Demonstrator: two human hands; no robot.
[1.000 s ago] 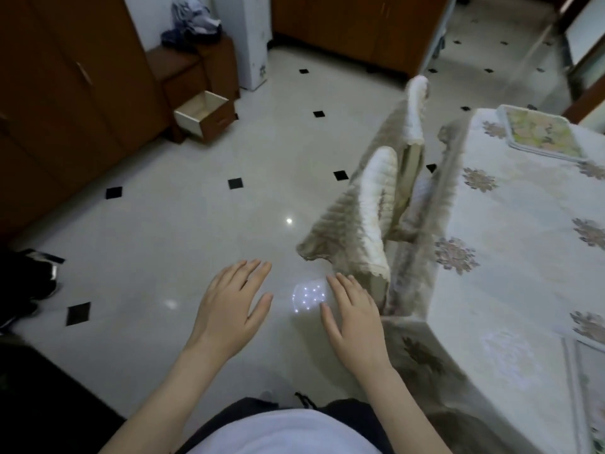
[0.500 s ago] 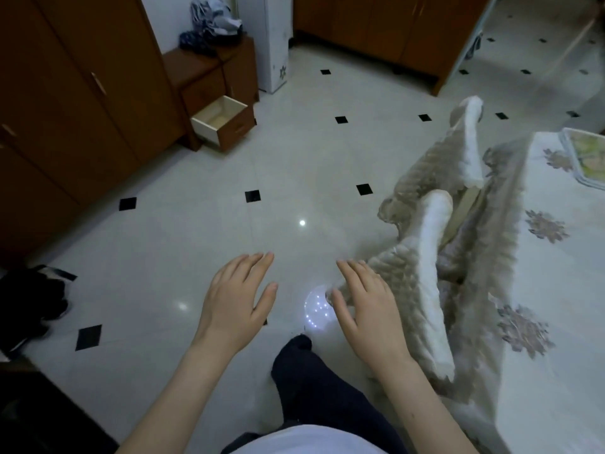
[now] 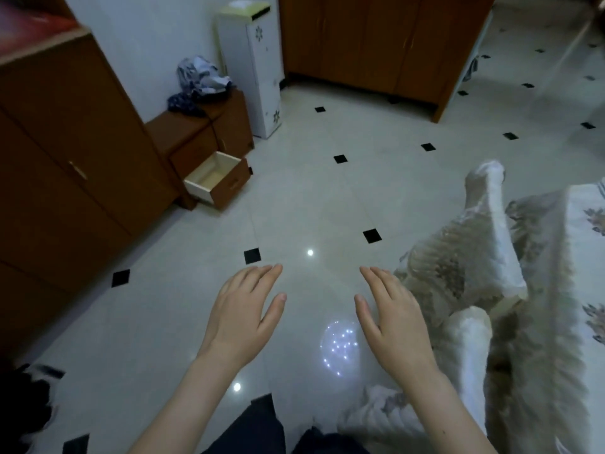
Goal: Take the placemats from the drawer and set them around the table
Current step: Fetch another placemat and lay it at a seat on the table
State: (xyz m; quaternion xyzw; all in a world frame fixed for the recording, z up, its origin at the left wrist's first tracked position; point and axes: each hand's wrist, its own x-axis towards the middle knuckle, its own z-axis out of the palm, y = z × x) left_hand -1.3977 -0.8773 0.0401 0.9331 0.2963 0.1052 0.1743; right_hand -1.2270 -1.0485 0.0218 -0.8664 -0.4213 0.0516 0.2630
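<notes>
Both hands are empty. The left hand [image 3: 244,311] and right hand [image 3: 394,322] are held out palm-down over the floor [image 3: 294,198], their fingers straight and lying loosely side by side, thumbs slightly apart, pinching nothing.

Take the drawer [image 3: 216,180] as the landmark. It stands pulled out from the low cabinet [image 3: 196,136], well ahead and to the left of the hands, with open floor between. Its pale inside shows, but from this angle I cannot tell whether any placemats lie in it; none is visible anywhere in this view. A heap of cloth [image 3: 199,81] sits on the cabinet above the drawer, and a white narrow unit [image 3: 253,67] stands just to the right of it. Far to the right of the drawer, a covered chair [image 3: 471,257] stands against the table [image 3: 586,257], whose flowered cloth hangs down at the frame's edge.

As I judge it, this is the walk toward the drawer, either to fetch more placemats or to shut it; which one, the view does not settle. The next move calls for crossing the floor, stooping low since the drawer sits near floor level, and reaching in from above. If mats remain, the fingers must slide under a flat, limp edge and lift without folding it, then carry it to the table.
</notes>
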